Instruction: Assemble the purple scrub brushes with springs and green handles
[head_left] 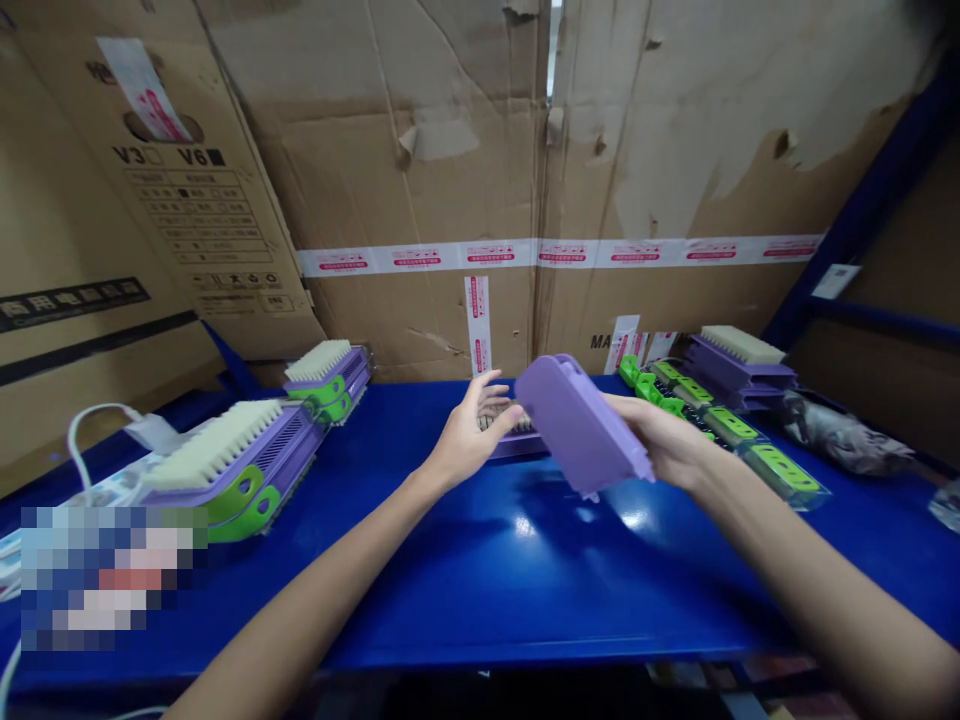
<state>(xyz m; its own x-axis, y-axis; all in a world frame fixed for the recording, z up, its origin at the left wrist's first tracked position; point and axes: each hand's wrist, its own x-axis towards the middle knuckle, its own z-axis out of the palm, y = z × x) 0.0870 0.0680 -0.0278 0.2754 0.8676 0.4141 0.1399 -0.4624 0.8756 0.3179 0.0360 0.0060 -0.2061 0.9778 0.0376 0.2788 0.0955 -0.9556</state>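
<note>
My right hand (664, 435) grips a purple plastic panel (581, 425) by its right side, holding it tilted above the table. Just left of the panel is my left hand (476, 432), its fingers apart and the thumb pointing at the panel; nothing shows in its grasp. Behind that hand, partly covered by it and by the panel, lies a purple piece (521, 446) with what look like bristles on top.
Purple brush heads with cream bristles and green clips (225, 460) stand on the blue table (450, 600) at left, beside a power strip (112, 485). At right are green clips (731, 425), purple parts (739, 375) and a plastic bag (844, 432). Cardboard (420, 180) walls the back.
</note>
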